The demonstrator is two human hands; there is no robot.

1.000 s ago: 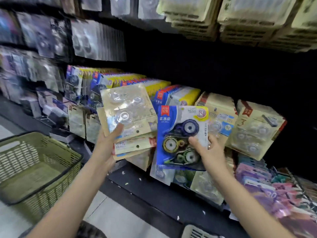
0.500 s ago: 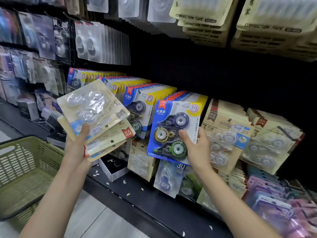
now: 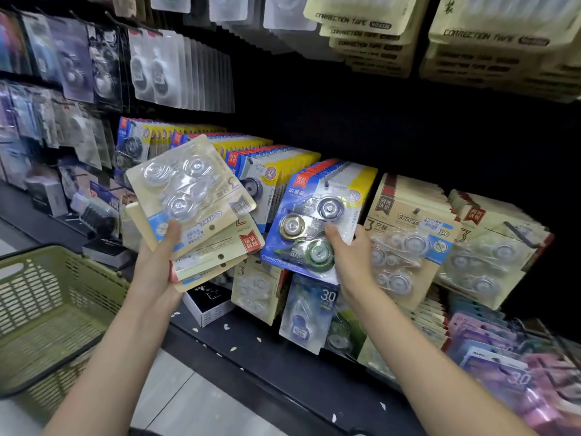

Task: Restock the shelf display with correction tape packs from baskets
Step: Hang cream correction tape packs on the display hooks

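While the right hand point(image 3: 349, 250) pinches a blue pack point(image 3: 311, 225) by its right edge, thumb on the blister face, the pack sits at the front of the matching blue row point(image 3: 333, 171), its hang hole close to the peg point(image 3: 327, 183); whether the hole is already threaded cannot be told. Head view: the left hand point(image 3: 160, 259) grips a fan of cream packs point(image 3: 191, 196), thumb across the top card, held apart from the shelf point(image 3: 283, 366) and above the green basket point(image 3: 47, 309). To seat the blue pack well, judged from here: keep the card square to the row, align hole with peg tip, push straight back, then release. The cream packs probably belong on the cream row point(image 3: 408, 215) at right.
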